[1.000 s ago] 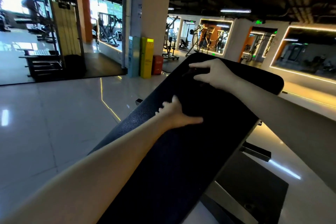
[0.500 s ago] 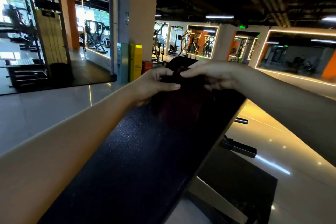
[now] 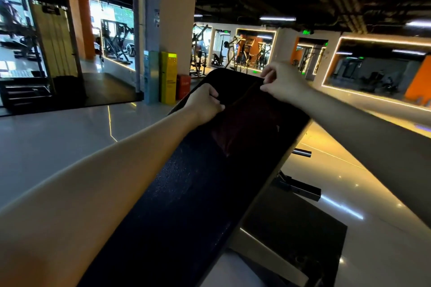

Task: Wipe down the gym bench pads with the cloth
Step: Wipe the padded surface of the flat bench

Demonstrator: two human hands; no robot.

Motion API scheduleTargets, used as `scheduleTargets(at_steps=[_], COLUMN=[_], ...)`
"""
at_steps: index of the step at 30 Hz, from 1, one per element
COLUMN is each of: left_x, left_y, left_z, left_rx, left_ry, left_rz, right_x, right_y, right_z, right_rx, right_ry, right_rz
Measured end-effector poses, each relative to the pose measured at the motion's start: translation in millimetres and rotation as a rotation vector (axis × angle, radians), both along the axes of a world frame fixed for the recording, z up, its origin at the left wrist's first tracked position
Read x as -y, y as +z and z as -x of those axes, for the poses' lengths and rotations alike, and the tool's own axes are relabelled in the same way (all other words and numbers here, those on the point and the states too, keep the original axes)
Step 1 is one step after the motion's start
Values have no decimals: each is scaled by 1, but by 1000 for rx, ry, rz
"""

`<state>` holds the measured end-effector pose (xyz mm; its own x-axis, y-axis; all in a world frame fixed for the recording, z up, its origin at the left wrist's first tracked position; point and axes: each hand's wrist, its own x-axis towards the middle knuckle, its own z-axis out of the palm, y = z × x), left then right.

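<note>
- Glossy pale tiled gym floor (image 3: 58,142) spreads around, with weight machines and light-framed mirrors far behind.
- Long black padded gym bench pad (image 3: 186,193) slopes up and away from the camera, its textured surface catching small glints.
- Dark reddish-brown cloth (image 3: 247,123) lies on the upper part of the pad, its top edge pulled taut between the two hands near the pad's far end.
- Left hand (image 3: 205,102) has its fingers curled, pinching the cloth's left top corner at the pad's left edge.
- Right hand (image 3: 283,82) pinches the cloth's right top corner between thumb and curled fingers, just at the pad's far right edge.
- Both forearms reach out over the pad.
- Black rubber floor mat (image 3: 291,235) lies under the bench on the right, with a dark metal frame foot (image 3: 300,190) beside it.
- Tall yellow box (image 3: 168,77) stands against a pale square pillar (image 3: 177,18), between a blue-grey cabinet (image 3: 151,77) and a small red box (image 3: 183,86).
</note>
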<state>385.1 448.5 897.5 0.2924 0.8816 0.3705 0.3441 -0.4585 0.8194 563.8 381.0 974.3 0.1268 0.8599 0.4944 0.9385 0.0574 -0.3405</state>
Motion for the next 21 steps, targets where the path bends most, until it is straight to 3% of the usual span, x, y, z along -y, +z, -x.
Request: scheduleTargets(at_steps=[3, 7, 10, 21], left_x=[-4, 0, 9, 5], left_y=[-17, -43, -56, -81], left_z=[8, 40, 57, 68], left_rx=[-227, -573, -738, -759], left_ry=[47, -67, -165, -225], left_rz=[-58, -35, 58, -36], right_x=[4, 23, 19, -35], right_y=[-25, -74, -92, -77], right_z=[17, 45, 52, 57], right_rx=[326, 687, 735, 730], right_ry=[8, -56, -177, -212], right_rz=[1, 283, 365, 376])
